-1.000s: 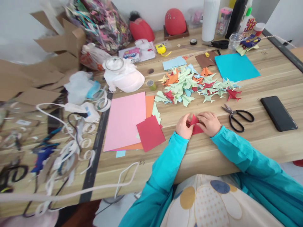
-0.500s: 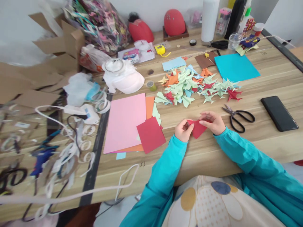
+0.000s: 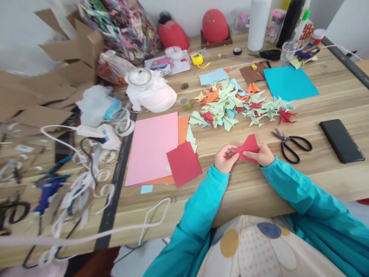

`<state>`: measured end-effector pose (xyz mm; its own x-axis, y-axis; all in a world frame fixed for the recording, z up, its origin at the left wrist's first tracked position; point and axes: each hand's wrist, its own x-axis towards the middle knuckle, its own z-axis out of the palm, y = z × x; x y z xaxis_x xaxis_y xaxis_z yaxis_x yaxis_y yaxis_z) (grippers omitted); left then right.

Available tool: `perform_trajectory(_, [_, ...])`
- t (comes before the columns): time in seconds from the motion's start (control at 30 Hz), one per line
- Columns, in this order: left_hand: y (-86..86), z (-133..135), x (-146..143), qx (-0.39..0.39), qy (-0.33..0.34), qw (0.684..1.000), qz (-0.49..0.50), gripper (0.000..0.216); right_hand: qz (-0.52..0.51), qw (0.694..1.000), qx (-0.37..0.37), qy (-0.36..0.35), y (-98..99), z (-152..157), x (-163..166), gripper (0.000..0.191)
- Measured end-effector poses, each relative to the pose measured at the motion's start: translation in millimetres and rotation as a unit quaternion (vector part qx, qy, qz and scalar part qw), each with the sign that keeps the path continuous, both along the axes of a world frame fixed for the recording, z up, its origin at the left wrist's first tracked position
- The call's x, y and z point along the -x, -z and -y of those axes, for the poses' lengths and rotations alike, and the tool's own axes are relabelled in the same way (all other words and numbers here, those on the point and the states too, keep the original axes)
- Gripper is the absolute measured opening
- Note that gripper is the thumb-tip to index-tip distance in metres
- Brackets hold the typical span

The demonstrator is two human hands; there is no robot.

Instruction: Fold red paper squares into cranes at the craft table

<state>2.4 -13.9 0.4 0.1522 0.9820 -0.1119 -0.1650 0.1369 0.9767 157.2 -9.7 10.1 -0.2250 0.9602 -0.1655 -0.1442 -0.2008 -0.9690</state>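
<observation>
Between my two hands is a piece of folded red paper (image 3: 250, 144), its wide part pointing up and away from me. My left hand (image 3: 226, 158) pinches its left end with thumb and fingers. On the other side my right hand (image 3: 263, 154) grips the paper, thumb laid across the front. Beyond the hands lies a heap of folded paper figures (image 3: 226, 102) in pale green, orange, red and blue. A flat stack of red paper (image 3: 184, 164) rests left of my left hand, overlapping a large pink sheet (image 3: 152, 148).
Black-handled scissors (image 3: 291, 144) lie right of my right hand, with a black phone (image 3: 341, 140) farther right. At the back are a turquoise sheet (image 3: 291, 82), a yellow tape measure (image 3: 196, 59) and a white bottle (image 3: 258, 25). Cables and a blue glue gun (image 3: 47, 194) clutter the left.
The red paper has been turned: its point hung down toward me before, and now a wide flap stands up away from me. Both hands have shifted their hold on it.
</observation>
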Motion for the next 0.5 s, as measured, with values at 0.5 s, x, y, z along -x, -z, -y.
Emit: perform_trajectory(0.5, [5.9, 1.3, 2.0, -0.091, 0.054, 0.994, 0.035, 0.039, -0.096, 0.987, 0.126, 0.025, -1.0, -1.8, -0.5, 0.026])
